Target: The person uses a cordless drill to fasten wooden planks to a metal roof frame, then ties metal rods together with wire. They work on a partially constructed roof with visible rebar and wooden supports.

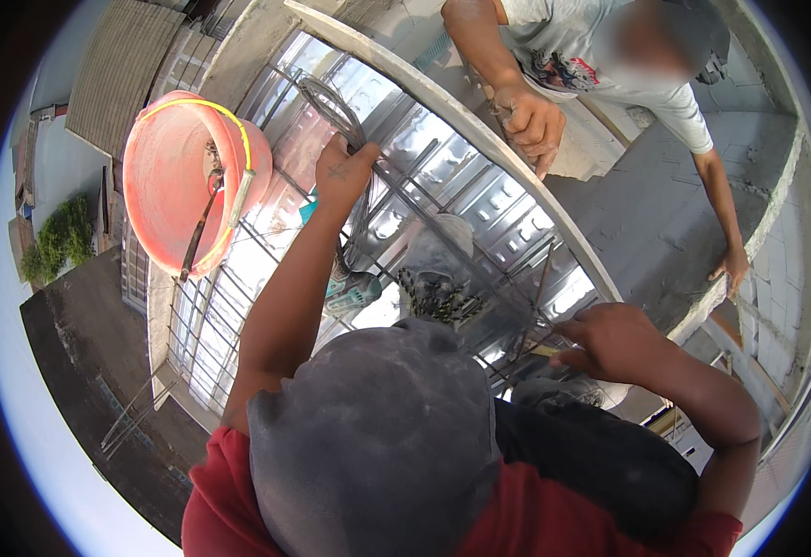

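My left hand (345, 172) is closed around a looped bundle of grey wire (333, 104) above a grid of steel bars (243, 269). The loops stick out beyond the fingers, and more strands hang below. My right hand (609, 343) is low at the right, its fingers curled in by a thin bar; what they hold, if anything, is hard to make out. A short yellow strip (543, 350) lies beside those fingertips. Between my arms a teal and black power tool (354, 293) rests on the grid, partly hidden by my left forearm.
A pink bucket (168, 186) with a yellow handle and a dark long-handled tool (203, 223) stands left. Shiny ribbed metal sheeting (493, 209) lies under the bars, bordered by a concrete edge (480, 130). Beyond it, another person (572, 56) leans on a grey wall (749, 195).
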Tool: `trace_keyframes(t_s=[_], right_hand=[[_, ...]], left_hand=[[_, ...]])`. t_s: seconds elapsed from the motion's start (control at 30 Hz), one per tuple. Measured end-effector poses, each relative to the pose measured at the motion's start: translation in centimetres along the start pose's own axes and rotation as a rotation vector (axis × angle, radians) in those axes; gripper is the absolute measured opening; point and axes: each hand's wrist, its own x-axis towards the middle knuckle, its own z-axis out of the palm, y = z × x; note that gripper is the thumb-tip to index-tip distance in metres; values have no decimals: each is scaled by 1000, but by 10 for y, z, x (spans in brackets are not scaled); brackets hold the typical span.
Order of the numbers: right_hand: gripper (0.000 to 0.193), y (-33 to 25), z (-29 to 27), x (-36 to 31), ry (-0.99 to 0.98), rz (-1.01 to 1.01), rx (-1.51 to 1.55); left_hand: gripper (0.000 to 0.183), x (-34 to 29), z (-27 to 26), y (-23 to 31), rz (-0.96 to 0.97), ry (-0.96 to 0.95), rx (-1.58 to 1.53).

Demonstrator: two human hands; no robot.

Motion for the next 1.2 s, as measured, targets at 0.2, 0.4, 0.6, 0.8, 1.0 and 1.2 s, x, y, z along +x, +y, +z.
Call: trace_keyframes(t_s=[0.2,0.4,0.6,0.8,1.0,1.2], right_hand=[[38,2,-41,10,495,-50,-44],[49,-101,-49,81,1017,-587,379],[14,-132,-54,105,1175,-717,327],[12,-121,-60,90,1205,-721,352],[9,-122,-81,91,1339,-930,762],[8,-113,-106,54,878,-839,1183]], left_hand=[[17,-92,-32,12,374,102,-245],[19,-129,-23,6,672,-146,-68],[20,-133,-7,-13,476,-421,-51],[21,-128,4,-9,428,-515,-76],[22,-125,12,2,409,-547,-194],[23,-124,9,18,388,-568,-384]])
